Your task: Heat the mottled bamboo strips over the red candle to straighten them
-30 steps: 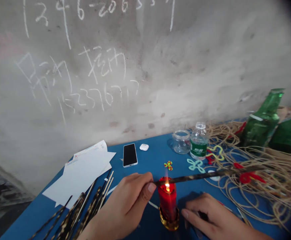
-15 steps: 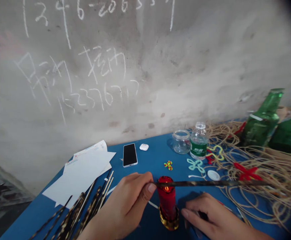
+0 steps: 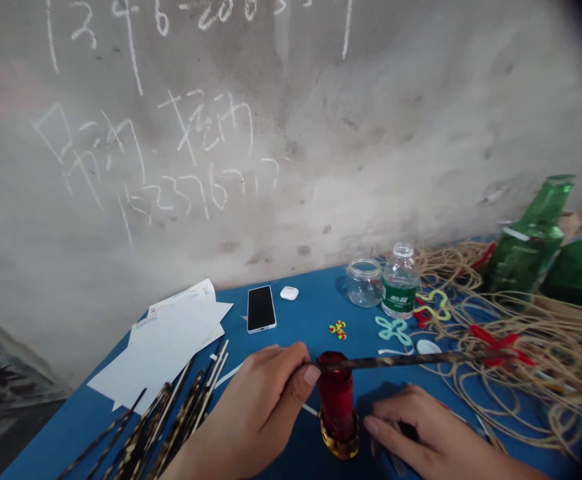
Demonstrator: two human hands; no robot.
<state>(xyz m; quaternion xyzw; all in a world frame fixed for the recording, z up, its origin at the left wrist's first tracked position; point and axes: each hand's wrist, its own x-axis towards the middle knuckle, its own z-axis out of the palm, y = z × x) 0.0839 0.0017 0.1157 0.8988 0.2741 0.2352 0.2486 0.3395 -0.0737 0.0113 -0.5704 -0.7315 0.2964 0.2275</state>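
Head view: the hands are kept apart, with a red pillar candle [image 3: 337, 397] in a gilded holder [image 3: 339, 439] standing between them. A dark mottled strip [image 3: 411, 361] is pinched at its near end by the left hand [image 3: 255, 407], its long axis laid almost level across the candle top, its far end reaching right toward coiled jute twine [image 3: 535, 387]. The right hand [image 3: 413, 427] is held low beside the holder, well short of the strip; whether it grips the dark object under it cannot be told. Farther off, a glass jar [image 3: 364, 283], apparently empty, and a green-labelled water bottle [image 3: 399, 283] are stood on a blue tablecloth [image 3: 305, 310], before a chalk-marked concrete wall [image 3: 395, 133].
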